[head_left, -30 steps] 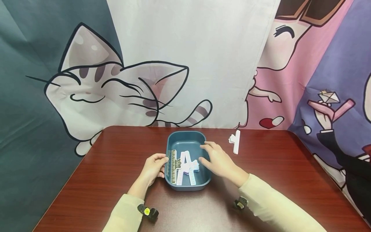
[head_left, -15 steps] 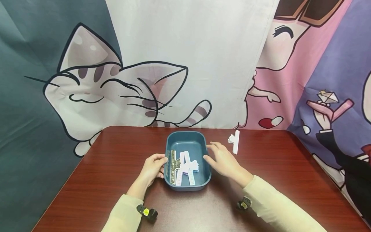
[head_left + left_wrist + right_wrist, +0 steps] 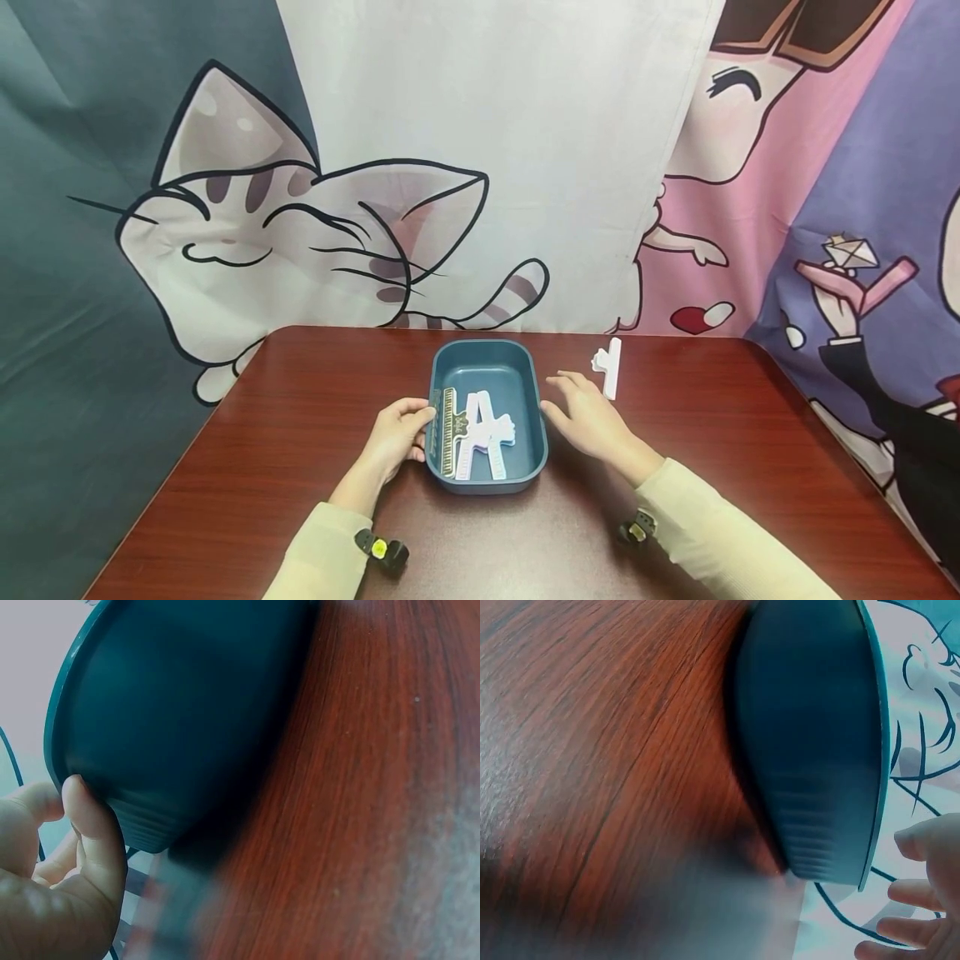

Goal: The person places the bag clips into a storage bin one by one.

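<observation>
We see the left hand (image 3: 397, 435) gripping the left rim of the tray (image 3: 527, 368), thumb on the edge and fingers curled against the outer wall, as it did a second ago. Inside the tray, just right of this hand, lie a dark clip (image 3: 448, 433) and two pale clips (image 3: 483, 433). The right hand (image 3: 588, 421), which a second ago reached over the tray's right side, has drawn back and now hovers outside the rim, fingers spread and relaxed, holding nothing. Beyond its fingertips a white clip (image 3: 609, 367) lies on the table (image 3: 735, 433).
</observation>
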Demonstrator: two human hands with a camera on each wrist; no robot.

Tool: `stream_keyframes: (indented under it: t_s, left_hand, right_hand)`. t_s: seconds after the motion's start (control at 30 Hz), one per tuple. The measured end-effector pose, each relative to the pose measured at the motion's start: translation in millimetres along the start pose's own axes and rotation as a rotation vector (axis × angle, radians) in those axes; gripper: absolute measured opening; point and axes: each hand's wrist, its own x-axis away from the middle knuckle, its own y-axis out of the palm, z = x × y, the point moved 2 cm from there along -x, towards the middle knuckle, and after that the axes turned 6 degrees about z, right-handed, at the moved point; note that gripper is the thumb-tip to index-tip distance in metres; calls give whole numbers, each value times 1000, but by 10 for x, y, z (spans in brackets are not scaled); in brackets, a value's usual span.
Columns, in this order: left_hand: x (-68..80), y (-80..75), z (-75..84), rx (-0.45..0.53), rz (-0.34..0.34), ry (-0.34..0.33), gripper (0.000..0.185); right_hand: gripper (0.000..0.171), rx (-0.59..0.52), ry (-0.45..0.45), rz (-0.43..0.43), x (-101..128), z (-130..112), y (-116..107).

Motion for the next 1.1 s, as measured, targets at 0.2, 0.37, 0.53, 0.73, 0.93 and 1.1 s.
stream_keyframes:
  t_s: [0.2,0.37,0.53,0.73,0.93,1.1]
  left_hand:
    - [-6,-1,-12,2,11,5,30]
    - [1,-3,0,0,13,8,31]
    - [6,-3,10,2,3,2,32]
    - [84,6,110,-6,4,0,32]
    - [-29,4,-7,2,19,0,29]
    - [-15,-6,-48,-3,25,-1,29]
  right_hand:
    - [48,20,4,-7,6,103,41]
    - [50,26,10,-8,-11,188,59]
    - [51,40,32,-14,-27,270,65]
    - [52,55,52,-16,-57,374,75]
    - [52,60,52,-7,-92,467,83]
    - [54,53,78,-15,-81,513,94]
